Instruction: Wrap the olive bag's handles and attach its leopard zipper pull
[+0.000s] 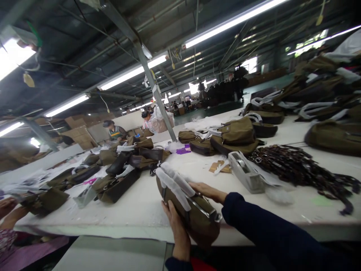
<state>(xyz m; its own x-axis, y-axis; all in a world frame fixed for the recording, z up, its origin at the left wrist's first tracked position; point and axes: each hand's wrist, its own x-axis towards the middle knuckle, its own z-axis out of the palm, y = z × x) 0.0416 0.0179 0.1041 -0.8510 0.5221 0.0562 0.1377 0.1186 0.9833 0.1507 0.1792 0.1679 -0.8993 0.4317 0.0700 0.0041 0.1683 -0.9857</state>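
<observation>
An olive-brown handbag with dark trim and a metal zip stands tilted at the table's front edge. White wrapping covers its handles. My left hand is pressed along the near left side of the bag, thumb and fingers against the fabric. On the other side my right hand lies along the bag with its fingers fairly straight and partly hidden by the wrapped handle. Between them, both hands grip the bag.
Right of the bag sit a grey tape dispenser and a heap of dark brown straps. More olive bags cover the table behind and left. A co-worker's hands handle a bag at far left. A metal post rises mid-table.
</observation>
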